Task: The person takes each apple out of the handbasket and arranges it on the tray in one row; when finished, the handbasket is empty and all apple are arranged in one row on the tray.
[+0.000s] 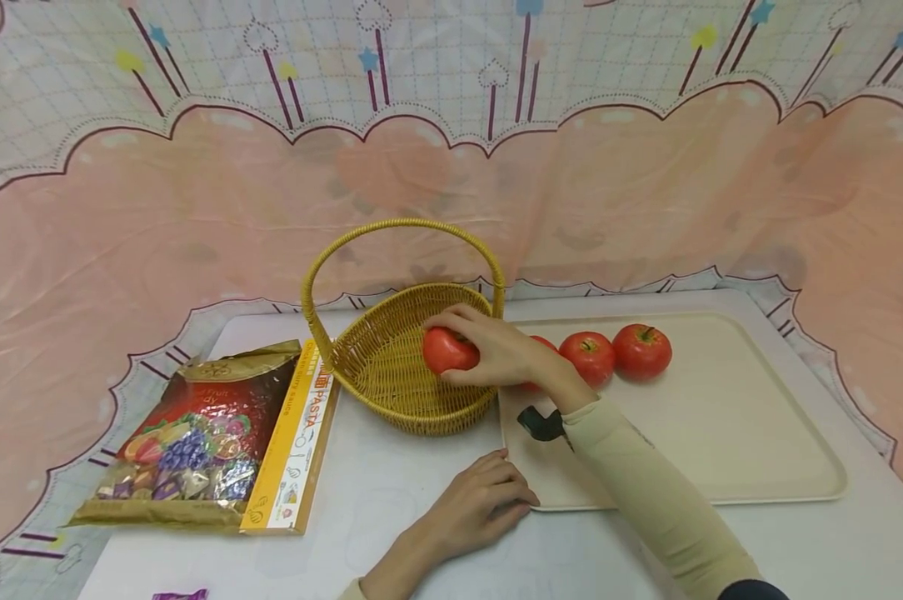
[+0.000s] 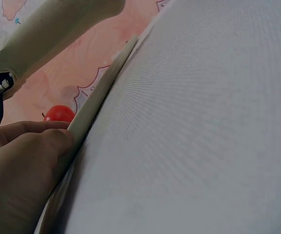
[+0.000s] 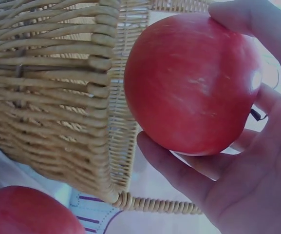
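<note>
My right hand grips a red apple over the right side of a yellow wicker basket with a tall arched handle. In the right wrist view, the thumb and fingers are around the apple, beside the woven basket wall. My left hand rests at the near left corner of a cream tray, its fingers touching the rim. On the tray are two red apples in plain sight, and another is mostly hidden by my right hand.
Left of the basket lie a bag of fruit candy and a yellow and white pasta box. A purple wrapped candy is at the bottom edge of the head view. A patterned cloth hangs behind the white table.
</note>
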A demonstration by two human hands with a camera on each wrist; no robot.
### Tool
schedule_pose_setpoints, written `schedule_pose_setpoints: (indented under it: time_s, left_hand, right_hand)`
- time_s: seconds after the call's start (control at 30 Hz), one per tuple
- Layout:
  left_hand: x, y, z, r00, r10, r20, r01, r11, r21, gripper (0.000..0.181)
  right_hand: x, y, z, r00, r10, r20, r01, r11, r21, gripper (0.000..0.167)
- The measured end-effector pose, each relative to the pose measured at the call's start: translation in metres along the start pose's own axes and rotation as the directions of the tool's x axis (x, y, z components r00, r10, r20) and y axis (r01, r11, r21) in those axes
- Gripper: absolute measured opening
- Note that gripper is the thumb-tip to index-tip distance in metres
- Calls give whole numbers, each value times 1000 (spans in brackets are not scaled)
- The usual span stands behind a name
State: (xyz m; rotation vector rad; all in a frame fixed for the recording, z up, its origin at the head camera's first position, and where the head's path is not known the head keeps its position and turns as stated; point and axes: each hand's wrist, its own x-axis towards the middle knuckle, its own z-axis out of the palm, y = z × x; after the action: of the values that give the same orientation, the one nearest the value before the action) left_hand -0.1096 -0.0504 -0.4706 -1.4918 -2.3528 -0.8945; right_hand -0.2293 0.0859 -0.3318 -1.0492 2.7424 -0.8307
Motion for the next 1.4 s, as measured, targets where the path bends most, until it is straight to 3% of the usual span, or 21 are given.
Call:
schedule_pose_setpoints:
  time_s: [0.47,0.8,1.13,1.4]
  left_hand:
    - [-1,-1,0,1000,5,-10,-5,1000,7,8]
    - [-1,1,0,1000,-14,11,14,1000,3,8]
    - [-1,1,1,1000,-15,10,15,1000,9,8]
    - [-1,1,0,1000,-16,11,15,1000,6,8]
  right_hand:
    - [-22,7,5,994,-29,-103,33,999,39,60]
    - [-37,13,7,990,4,-137,8,996,89,60]
    - [-48,21,7,979,-62,-194,87,989,121,62]
    - [-60,28,8,966,-63,-251,88,992,91,63]
